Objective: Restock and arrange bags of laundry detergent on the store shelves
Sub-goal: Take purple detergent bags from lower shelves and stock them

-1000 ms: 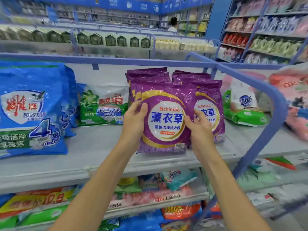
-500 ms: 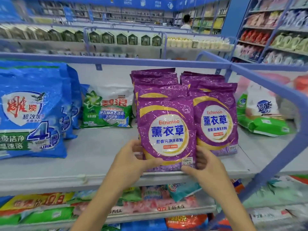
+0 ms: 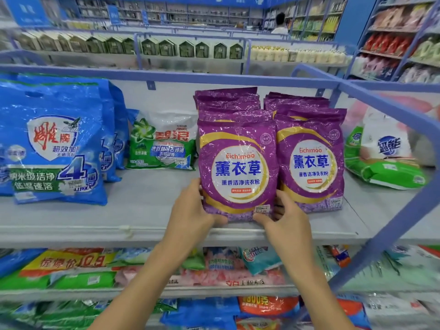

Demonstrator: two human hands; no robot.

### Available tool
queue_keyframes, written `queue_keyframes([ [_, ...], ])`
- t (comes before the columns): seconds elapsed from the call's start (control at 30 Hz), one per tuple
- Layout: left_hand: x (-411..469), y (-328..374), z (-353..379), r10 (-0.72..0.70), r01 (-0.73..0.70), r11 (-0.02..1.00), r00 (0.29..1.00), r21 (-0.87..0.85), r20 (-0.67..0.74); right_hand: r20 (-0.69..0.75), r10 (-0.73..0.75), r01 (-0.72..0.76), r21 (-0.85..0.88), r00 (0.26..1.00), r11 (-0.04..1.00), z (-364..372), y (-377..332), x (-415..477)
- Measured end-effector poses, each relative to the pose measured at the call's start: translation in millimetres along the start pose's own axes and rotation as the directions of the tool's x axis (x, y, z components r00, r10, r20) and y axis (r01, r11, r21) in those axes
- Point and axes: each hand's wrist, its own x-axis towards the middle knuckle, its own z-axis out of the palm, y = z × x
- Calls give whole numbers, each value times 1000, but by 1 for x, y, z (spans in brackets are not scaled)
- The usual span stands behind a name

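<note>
Both hands, left (image 3: pixel 190 208) and right (image 3: pixel 284 216), gripped the front purple detergent bag (image 3: pixel 238 167); near the shelf (image 3: pixel 142 217) lip, it might topple forward.

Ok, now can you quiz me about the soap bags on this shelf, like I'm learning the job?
1. True or false: the left hand and right hand both grip the front purple bag near its bottom.
2. Which bag sits just left of the purple bags? A) green and white bag B) pink bag C) orange bag
3. Fill in: the purple bags stand in ___ rows side by side on the shelf.
Key: 1 true; 2 A; 3 two.
</note>
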Motion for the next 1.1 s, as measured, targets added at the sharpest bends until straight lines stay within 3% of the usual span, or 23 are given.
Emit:
queue_keyframes([
  [0.23, -9, -12, 12, 96, -89, 992, 992, 87, -78, -61, -70, 66, -64, 996, 996, 9, 3, -19],
  [0.4, -28, -22, 4, 233, -205, 920, 971, 335, -45, -65, -93, 82, -154, 994, 985, 12, 2, -40],
  [0.7, -95, -77, -66, 255, -197, 853, 965, 483, -57, 63, -152, 163, -270, 986, 949, 55, -26, -106],
  [0.87, -151, -129, -127, 220, -95, 836, 961, 540, -170, 237, -180, 238, -246, 955, 940, 110, -67, -156],
  [1.1, -250, -208, -239, 11, 202, 853, 915, 482, -403, 485, -216, 336, -174, 847, 926, 212, -124, -237],
])
